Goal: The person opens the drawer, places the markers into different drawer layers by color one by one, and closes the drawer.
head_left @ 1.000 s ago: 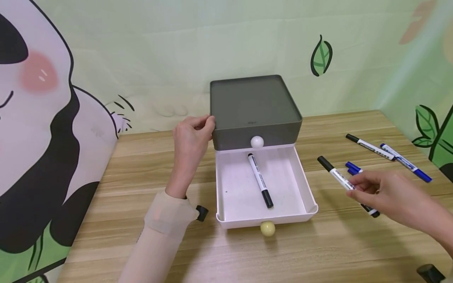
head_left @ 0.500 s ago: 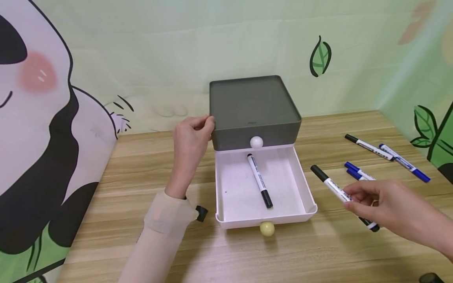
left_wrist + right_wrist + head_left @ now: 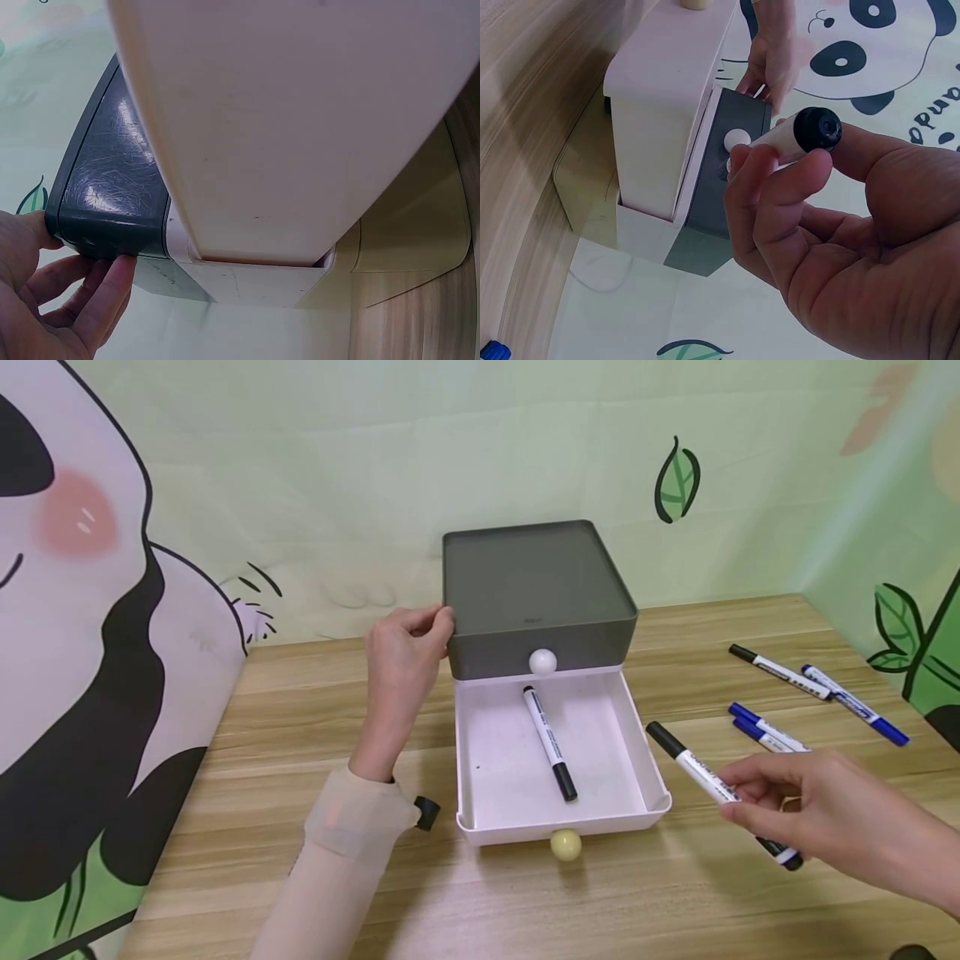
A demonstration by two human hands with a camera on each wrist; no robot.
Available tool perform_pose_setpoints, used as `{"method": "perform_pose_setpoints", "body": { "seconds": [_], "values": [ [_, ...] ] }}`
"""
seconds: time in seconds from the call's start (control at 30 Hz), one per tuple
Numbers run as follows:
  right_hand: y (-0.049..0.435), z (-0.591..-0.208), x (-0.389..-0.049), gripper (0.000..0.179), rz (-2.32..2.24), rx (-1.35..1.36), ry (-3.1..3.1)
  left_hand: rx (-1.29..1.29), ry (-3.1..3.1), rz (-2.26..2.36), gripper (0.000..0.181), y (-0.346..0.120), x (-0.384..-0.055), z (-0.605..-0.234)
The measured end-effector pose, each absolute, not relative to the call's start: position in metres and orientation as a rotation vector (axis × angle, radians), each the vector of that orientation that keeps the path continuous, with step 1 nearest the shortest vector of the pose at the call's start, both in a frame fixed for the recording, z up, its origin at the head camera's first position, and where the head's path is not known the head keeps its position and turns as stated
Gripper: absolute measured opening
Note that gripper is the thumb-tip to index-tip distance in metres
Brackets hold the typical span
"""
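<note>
My left hand [image 3: 405, 652] grips the front-left corner of the dark grey top of a small drawer box [image 3: 536, 577]. In the left wrist view its thumb and fingers [image 3: 97, 300] lie on either side of that corner. Below the grey section, a white drawer [image 3: 502, 793] with a yellowish knob [image 3: 566, 845] is pulled out, and a black-capped marker [image 3: 546, 735] lies inside it. To the right of this drawer, my right hand [image 3: 832, 818] pinches another white marker [image 3: 697, 768] with black ends, held slanted above the table; its black end [image 3: 819, 129] faces the right wrist camera.
Two blue-capped markers [image 3: 761, 722] lie side by side behind my right hand. Farther right, a black-capped marker [image 3: 776, 670] and a blue one [image 3: 855, 704] rest against each other on the wooden table [image 3: 300, 735]. A pale printed backdrop [image 3: 337, 485] stands behind the box.
My right hand has moved toward me and slightly left with the marker, uncovering more of the two blue-capped markers. The left hand keeps its grip on the box corner.
</note>
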State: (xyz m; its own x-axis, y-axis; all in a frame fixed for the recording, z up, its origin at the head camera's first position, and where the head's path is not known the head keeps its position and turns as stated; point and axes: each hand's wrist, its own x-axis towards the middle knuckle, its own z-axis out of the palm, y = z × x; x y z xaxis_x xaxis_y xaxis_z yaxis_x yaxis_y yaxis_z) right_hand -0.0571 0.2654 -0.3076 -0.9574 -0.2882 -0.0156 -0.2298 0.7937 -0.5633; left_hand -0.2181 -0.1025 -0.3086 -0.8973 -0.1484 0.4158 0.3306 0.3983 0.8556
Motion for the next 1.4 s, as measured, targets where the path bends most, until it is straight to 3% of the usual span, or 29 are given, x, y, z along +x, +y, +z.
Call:
{"method": "perform_pose_setpoints", "body": {
  "seconds": [0.2,0.73,1.4],
  "values": [
    [0.262,-0.307,-0.059,0.016,-0.897,-0.455,2.831,-0.149,-2.235,-1.52,0.023,-0.103,-0.218,-0.309],
    [0.23,-0.291,-0.081,0.037,-0.988,-0.409,2.674,-0.149,-2.235,-1.485,0.023,-0.102,-0.217,-0.308],
    [0.202,-0.296,-0.12,0.04,-0.993,-0.455,2.716,-0.157,-2.236,-1.48,0.023,-0.103,-0.217,-0.307]
  ]
}}
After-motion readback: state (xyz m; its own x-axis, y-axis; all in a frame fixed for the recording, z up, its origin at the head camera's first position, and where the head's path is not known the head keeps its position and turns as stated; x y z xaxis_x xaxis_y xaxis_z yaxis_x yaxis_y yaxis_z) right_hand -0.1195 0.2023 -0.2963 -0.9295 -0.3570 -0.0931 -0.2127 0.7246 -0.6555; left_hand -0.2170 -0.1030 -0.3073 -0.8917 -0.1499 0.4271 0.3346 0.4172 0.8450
